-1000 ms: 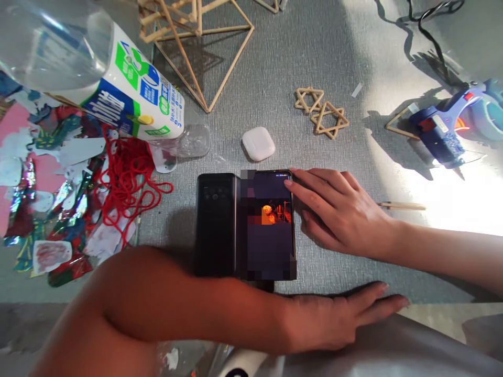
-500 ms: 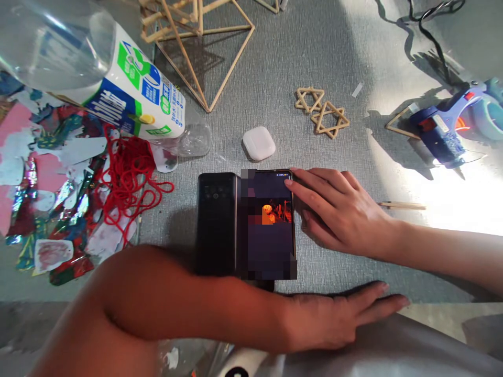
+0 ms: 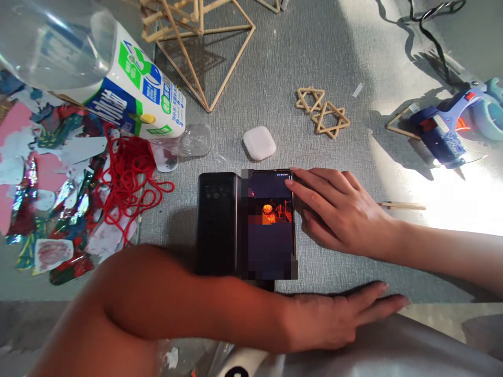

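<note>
On the grey table (image 3: pixel 275 63), the phone (image 3: pixel 271 220) lies open in its black case, with the right hand (image 3: pixel 338 209) resting flat and open beside it, one fingertip on its top corner, and the left hand (image 3: pixel 334 319) spread flat, holding nothing, just below it.

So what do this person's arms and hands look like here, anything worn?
Both are bare. The left hand and its forearm show no sleeve, glove, ring, watch or bracelet. The right hand is the same: bare up to the picture's edge, no jewellery visible. Fingernails are short and unpainted as far as can be seen. No markings or cables on either arm.
</note>
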Motion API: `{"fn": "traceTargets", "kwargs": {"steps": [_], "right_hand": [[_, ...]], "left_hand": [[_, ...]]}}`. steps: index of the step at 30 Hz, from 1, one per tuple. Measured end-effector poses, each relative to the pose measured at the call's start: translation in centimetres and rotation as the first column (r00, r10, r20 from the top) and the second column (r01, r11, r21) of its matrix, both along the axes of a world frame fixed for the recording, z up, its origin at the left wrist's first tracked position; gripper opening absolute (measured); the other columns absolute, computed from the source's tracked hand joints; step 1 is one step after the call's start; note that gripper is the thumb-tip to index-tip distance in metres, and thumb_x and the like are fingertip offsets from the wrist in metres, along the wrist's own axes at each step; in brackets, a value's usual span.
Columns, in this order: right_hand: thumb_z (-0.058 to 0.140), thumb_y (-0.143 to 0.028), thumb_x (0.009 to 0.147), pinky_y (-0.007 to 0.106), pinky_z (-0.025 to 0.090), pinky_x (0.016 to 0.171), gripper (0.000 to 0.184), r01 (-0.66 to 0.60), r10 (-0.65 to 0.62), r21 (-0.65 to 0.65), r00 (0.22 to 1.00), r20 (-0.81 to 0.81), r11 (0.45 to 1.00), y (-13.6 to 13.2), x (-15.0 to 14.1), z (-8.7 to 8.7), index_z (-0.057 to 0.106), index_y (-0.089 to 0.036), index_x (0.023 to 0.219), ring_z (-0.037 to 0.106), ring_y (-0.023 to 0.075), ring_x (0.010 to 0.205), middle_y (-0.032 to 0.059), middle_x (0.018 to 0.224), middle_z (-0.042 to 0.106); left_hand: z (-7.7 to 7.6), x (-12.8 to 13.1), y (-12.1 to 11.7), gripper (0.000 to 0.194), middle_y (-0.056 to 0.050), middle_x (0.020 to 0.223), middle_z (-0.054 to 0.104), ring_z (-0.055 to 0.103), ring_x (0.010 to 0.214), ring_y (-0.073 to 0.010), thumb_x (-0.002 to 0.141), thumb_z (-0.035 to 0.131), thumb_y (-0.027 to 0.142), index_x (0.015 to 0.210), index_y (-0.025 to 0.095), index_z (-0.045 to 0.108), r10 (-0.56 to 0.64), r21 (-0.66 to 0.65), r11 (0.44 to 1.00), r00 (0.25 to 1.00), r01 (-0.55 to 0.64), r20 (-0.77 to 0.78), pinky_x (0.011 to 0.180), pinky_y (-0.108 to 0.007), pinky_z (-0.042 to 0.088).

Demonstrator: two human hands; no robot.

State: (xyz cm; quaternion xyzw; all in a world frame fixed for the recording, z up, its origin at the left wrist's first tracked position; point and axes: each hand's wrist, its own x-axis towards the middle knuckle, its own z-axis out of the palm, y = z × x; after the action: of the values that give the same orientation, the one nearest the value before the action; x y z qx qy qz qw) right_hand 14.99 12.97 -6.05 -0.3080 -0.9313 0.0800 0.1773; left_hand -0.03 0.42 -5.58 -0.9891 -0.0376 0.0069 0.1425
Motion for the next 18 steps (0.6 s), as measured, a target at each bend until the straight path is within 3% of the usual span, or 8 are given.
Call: {"fn": "traceTargets", "kwargs": {"steps": [2, 4, 7, 9, 11, 12, 15, 18], "right_hand": [[0.057, -0.024, 0.104, 0.056, 0.057, 0.099, 0.062, -0.001, 0.001, -0.004, 1.000, 0.000, 1.000, 0.0, 0.0, 0.0, 0.048, -0.011, 0.164, 0.062, 0.0380, 0.138, 0.0213, 0.165, 0.059], [0.057, -0.024, 0.104, 0.056, 0.057, 0.100, 0.061, 0.000, 0.000, -0.005, 1.000, 0.003, 1.000, 0.0, 0.0, 0.0, 0.049, -0.011, 0.164, 0.062, 0.0378, 0.138, 0.0210, 0.165, 0.060], [0.057, -0.023, 0.104, 0.054, 0.058, 0.098, 0.058, -0.003, 0.003, 0.015, 1.000, 0.005, 1.000, 0.0, 0.0, 0.1, 0.052, -0.008, 0.160, 0.063, 0.0377, 0.137, 0.0216, 0.163, 0.061], [0.057, -0.023, 0.105, 0.054, 0.058, 0.097, 0.057, -0.004, 0.004, 0.021, 1.000, 0.004, 1.000, 0.0, -0.1, 0.0, 0.053, -0.007, 0.160, 0.063, 0.0377, 0.136, 0.0218, 0.164, 0.060], [0.056, -0.023, 0.105, 0.055, 0.058, 0.098, 0.059, 0.001, -0.001, 0.012, 1.000, 0.003, 1.000, 0.0, -0.1, 0.0, 0.050, -0.010, 0.162, 0.063, 0.0376, 0.137, 0.0210, 0.165, 0.060], [0.056, -0.023, 0.104, 0.055, 0.058, 0.099, 0.061, 0.004, -0.004, 0.006, 1.000, 0.001, 1.000, 0.0, -0.1, 0.0, 0.049, -0.011, 0.163, 0.063, 0.0375, 0.137, 0.0205, 0.165, 0.059], [0.056, -0.023, 0.104, 0.056, 0.057, 0.098, 0.062, 0.005, -0.005, 0.000, 1.000, -0.003, 1.000, 0.0, -0.1, 0.0, 0.047, -0.013, 0.165, 0.063, 0.0378, 0.137, 0.0204, 0.166, 0.059], [0.056, -0.023, 0.105, 0.055, 0.058, 0.097, 0.060, 0.000, 0.000, 0.007, 1.000, -0.002, 1.000, 0.0, -0.1, 0.1, 0.050, -0.010, 0.162, 0.063, 0.0379, 0.137, 0.0215, 0.165, 0.059]], "left_hand": [[-0.1, 0.1, -0.2, 0.058, 0.019, 0.181, 0.037, 0.036, 0.169, -0.0181, 0.097, 0.032, 0.034, 0.137, 0.061, 0.065, -0.019, -0.001, 1.000, 0.998, 0.019, -0.067, 0.141, -0.050, 0.012], [-0.2, 0.2, -0.3, 0.060, 0.012, 0.184, 0.032, 0.036, 0.170, -0.0240, 0.095, 0.032, 0.032, 0.138, 0.053, 0.068, -0.053, 0.023, 0.998, 0.993, 0.055, -0.103, 0.140, -0.055, 0.016], [-0.1, 0.2, -0.3, 0.055, 0.005, 0.185, 0.033, 0.040, 0.166, -0.0391, 0.091, 0.034, 0.037, 0.112, 0.037, 0.085, -0.135, 0.176, 0.971, 0.978, 0.163, -0.159, 0.133, -0.068, 0.032], [0.2, 0.3, -0.2, 0.054, 0.003, 0.184, 0.034, 0.040, 0.166, -0.0430, 0.089, 0.035, 0.039, 0.099, 0.033, 0.088, -0.139, 0.219, 0.961, 0.979, 0.170, -0.151, 0.132, -0.072, 0.031], [0.6, 0.5, 0.0, 0.048, 0.007, 0.183, 0.036, 0.039, 0.168, -0.0380, 0.086, 0.041, 0.041, 0.095, 0.035, 0.088, -0.147, 0.210, 0.959, 0.967, 0.191, -0.208, 0.134, -0.063, 0.033], [0.8, 0.6, 0.0, 0.042, 0.012, 0.180, 0.040, 0.039, 0.168, -0.0344, 0.082, 0.047, 0.043, 0.091, 0.038, 0.087, -0.184, 0.228, 0.937, 0.928, 0.265, -0.324, 0.130, -0.060, 0.043], [0.9, 0.8, 0.2, 0.023, 0.019, 0.159, 0.064, 0.047, 0.164, -0.0260, 0.071, 0.062, 0.048, 0.075, 0.045, 0.085, -0.189, 0.252, 0.842, 0.697, 0.478, -0.692, 0.106, -0.048, 0.062], [0.3, 0.6, 0.2, 0.017, 0.017, 0.145, 0.074, 0.059, 0.154, -0.0236, 0.068, 0.065, 0.049, 0.063, 0.045, 0.080, -0.104, 0.255, 0.850, 0.623, 0.460, -0.775, 0.097, -0.045, 0.065]]}}
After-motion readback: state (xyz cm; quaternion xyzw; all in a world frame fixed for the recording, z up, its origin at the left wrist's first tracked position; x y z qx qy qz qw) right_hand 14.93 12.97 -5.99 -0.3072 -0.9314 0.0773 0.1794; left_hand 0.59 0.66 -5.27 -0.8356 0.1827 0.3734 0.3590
